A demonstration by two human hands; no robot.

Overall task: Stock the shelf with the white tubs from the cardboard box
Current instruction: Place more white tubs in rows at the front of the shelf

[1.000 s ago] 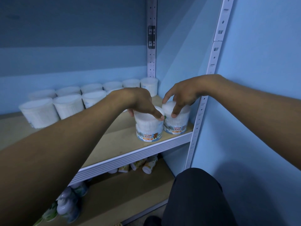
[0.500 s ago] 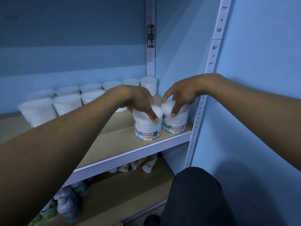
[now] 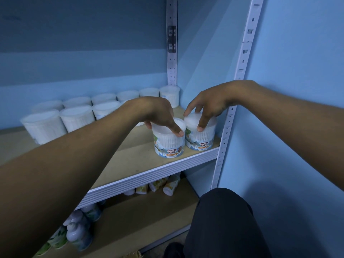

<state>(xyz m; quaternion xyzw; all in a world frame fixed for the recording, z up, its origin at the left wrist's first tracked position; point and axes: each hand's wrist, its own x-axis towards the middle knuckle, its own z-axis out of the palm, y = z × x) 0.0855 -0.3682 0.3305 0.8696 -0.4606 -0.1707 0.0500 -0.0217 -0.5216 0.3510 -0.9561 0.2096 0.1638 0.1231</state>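
Standing upright near the front right corner of the shelf (image 3: pixel 130 159), two cotton buds tubs sit side by side, touching or very nearly so. I have my left hand (image 3: pixel 158 114) over the left cotton buds tub (image 3: pixel 168 144), fingers curled down around its lid, the thumb tip pressed on the front rim and the other fingertips showing at the far left edge. My right hand (image 3: pixel 210 105) is arched over the right cotton buds tub (image 3: pixel 202 140), one finger curled down onto the lid's front edge, another stretched to touch the lid's left rim; it grips the top from above.

Behind, two rows of plain white tubs (image 3: pixel 76 118) run along the back of the shelf towards the rear upright post (image 3: pixel 172 53); my left forearm covers part of the nearer row. The front upright post (image 3: pixel 232 118) stands just right of the right tub. On the lower shelf (image 3: pixel 149 220), small bottles (image 3: pixel 80 233) lie half hidden under the shelf edge, labels too dim to read. My dark-clothed knee (image 3: pixel 223 220) fills the bottom right. I cannot see the cardboard box.
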